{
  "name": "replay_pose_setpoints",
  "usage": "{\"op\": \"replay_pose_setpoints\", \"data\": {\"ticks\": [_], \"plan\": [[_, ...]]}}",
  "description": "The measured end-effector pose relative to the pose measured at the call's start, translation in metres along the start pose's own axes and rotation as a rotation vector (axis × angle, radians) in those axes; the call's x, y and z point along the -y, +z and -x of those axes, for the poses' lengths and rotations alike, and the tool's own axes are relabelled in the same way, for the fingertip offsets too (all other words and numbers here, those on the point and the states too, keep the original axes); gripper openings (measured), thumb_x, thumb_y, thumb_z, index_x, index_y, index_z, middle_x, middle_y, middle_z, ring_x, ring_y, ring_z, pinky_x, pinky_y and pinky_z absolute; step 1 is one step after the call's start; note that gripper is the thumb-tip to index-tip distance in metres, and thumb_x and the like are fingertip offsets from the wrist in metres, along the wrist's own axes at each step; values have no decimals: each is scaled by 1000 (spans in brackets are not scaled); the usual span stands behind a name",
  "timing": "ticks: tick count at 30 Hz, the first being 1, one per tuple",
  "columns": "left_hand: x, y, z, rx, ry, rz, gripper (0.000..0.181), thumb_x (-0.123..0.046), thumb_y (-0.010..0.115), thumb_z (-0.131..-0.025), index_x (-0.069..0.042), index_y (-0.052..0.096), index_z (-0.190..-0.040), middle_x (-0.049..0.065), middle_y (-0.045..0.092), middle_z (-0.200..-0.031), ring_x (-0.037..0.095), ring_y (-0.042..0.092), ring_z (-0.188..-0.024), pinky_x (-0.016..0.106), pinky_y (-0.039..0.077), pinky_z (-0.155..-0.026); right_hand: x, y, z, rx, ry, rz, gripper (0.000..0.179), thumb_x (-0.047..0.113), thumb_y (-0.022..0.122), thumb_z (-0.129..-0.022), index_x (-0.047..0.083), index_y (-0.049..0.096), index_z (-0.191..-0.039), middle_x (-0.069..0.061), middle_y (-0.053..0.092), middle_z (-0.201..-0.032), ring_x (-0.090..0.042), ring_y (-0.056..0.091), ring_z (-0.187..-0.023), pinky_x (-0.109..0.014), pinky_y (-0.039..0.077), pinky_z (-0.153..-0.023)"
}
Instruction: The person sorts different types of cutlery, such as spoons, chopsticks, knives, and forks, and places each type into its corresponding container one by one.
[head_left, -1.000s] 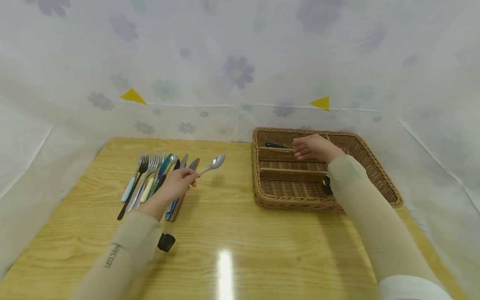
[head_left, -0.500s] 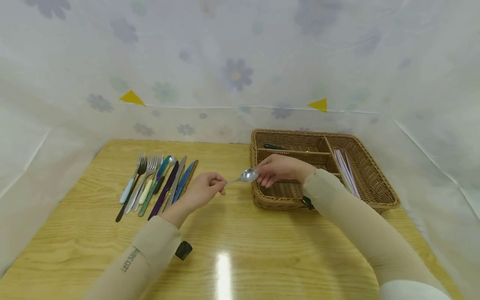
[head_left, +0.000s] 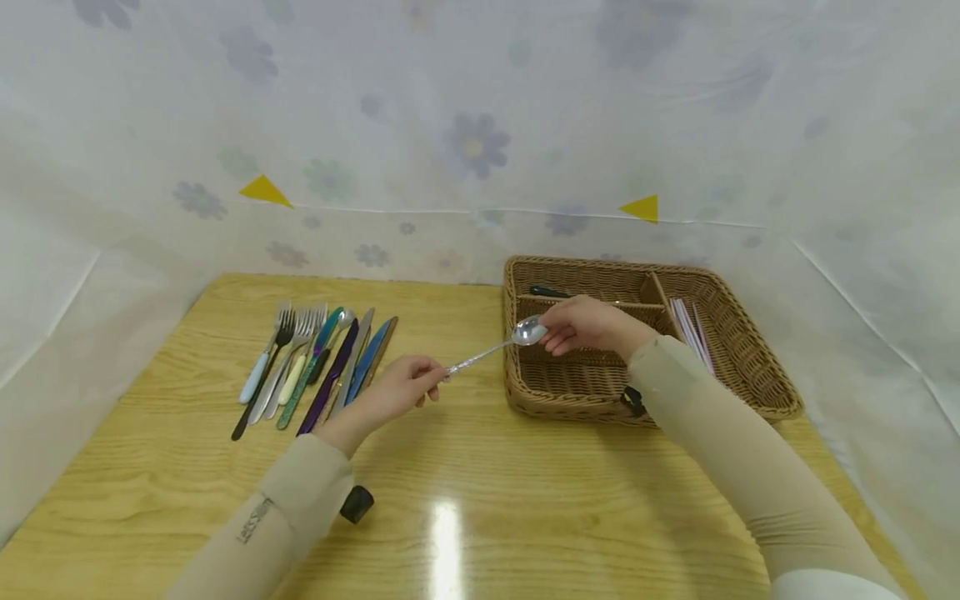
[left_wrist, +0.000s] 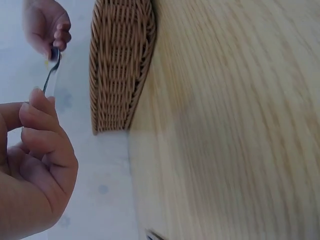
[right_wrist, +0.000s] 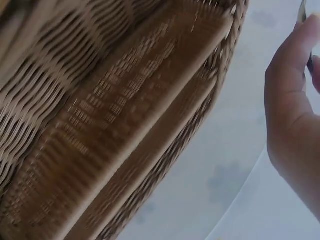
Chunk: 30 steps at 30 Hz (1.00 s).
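Observation:
A silver spoon (head_left: 480, 357) spans the gap between my two hands above the table. My left hand (head_left: 401, 390) pinches the tip of its patterned handle, as the left wrist view shows with the spoon's thin neck (left_wrist: 48, 80) running out from the fingertips. At the bowl end, my right hand (head_left: 588, 323) holds the bowl's edge between thumb and fingers, over the left part of a wicker basket (head_left: 577, 408). Part of the spoon (right_wrist: 310, 65) shows at the right hand's fingertips in the right wrist view.
Several forks (head_left: 283, 329), knives (head_left: 330, 379) and a dark-handled spoon (head_left: 343, 318) lie in a row on the wooden table (head_left: 525, 500) at left. Inside the divided basket are a dark-handled piece (head_left: 550, 292) at the back and pale sticks (head_left: 692, 333) on the right.
My left hand has carried the spoon rightward from beside the cutlery row. My right hand has come left out of the basket's back area and taken the bowl; more handle now shows.

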<state>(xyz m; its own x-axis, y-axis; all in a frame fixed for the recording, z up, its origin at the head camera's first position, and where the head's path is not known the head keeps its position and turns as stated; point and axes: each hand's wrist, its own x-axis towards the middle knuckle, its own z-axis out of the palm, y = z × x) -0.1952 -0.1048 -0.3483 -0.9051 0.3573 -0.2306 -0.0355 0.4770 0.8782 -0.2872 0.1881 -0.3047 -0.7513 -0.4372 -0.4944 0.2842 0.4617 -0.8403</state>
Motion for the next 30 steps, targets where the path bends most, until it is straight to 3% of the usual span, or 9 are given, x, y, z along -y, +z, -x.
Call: {"op": "replay_pose_setpoints", "data": {"ticks": [3, 8, 10, 13, 16, 18, 21, 25, 30], "plan": [[11, -10, 1, -40, -21, -68, 29, -19, 41, -100, 1, 61, -108, 11, 60, -81, 18, 48, -64, 25, 36, -54, -5, -17, 2, -43, -10, -37, 42, 16, 42, -99, -12, 39, -130, -1, 60, -82, -9, 61, -71, -24, 53, -75], [42, -38, 2, -205, -99, -288, 31, -19, 44, -98, 3, 60, -113, 19, 65, -101, 27, 61, -85, 33, 48, -67, -17, -54, 5, -157, -2, -128, 49, 17, 39, -101, -10, 27, -139, 2, 61, -83, -7, 61, -75, -24, 52, -81], [53, -50, 4, -271, -153, -388, 33, -20, 44, -97, 3, 60, -114, 20, 64, -106, 27, 62, -86, 37, 50, -69, -23, -70, 7, -199, 10, -197, 52, 18, 36, -101, -10, 21, -142, 3, 61, -82, -6, 61, -75, -23, 52, -81], [68, -67, 7, -341, -219, -503, 28, -19, 42, -95, 0, 62, -97, 17, 64, -88, 24, 58, -71, 37, 46, -60, -32, -88, 11, -283, 26, -302, 48, 18, 36, -101, -5, 22, -142, 3, 61, -81, -6, 62, -73, -21, 52, -79], [80, -79, 6, -372, -290, -561, 30, -17, 41, -94, -8, 51, -67, 5, 48, -59, 17, 42, -51, 29, 33, -47, -42, -102, 16, -360, 25, -384, 37, 18, 36, -101, 0, 32, -133, 3, 60, -79, -5, 63, -72, -20, 52, -77], [85, -83, 4, -375, -346, -582, 33, -17, 42, -92, -11, 42, -60, 1, 40, -54, 16, 37, -49, 29, 28, -46, -48, -107, 19, -416, 26, -406, 28, 17, 37, -100, 3, 38, -125, 3, 61, -77, -5, 63, -70, -20, 53, -75], [90, -85, 0, -368, -410, -610, 30, -17, 44, -92, -5, 52, -66, 10, 52, -63, 20, 48, -54, 33, 36, -46, -54, -110, 20, -484, 28, -386, 25, 16, 37, -100, 3, 41, -121, 4, 61, -73, -4, 64, -67, -19, 54, -73], [90, -84, -6, -360, -445, -633, 26, -17, 46, -92, 3, 62, -87, 21, 63, -83, 28, 58, -65, 42, 45, -52, -57, -111, 18, -515, 38, -337, 40, 16, 37, -100, 0, 33, -136, 5, 61, -71, -3, 65, -65, -19, 54, -72], [87, -83, -9, -382, -452, -654, 25, -16, 49, -92, 5, 62, -85, 21, 63, -77, 27, 58, -59, 42, 45, -49, -55, -110, 10, -479, 50, -276, 56, 18, 35, -100, -8, 15, -145, 8, 59, -71, -1, 63, -66, -19, 53, -75]]}}
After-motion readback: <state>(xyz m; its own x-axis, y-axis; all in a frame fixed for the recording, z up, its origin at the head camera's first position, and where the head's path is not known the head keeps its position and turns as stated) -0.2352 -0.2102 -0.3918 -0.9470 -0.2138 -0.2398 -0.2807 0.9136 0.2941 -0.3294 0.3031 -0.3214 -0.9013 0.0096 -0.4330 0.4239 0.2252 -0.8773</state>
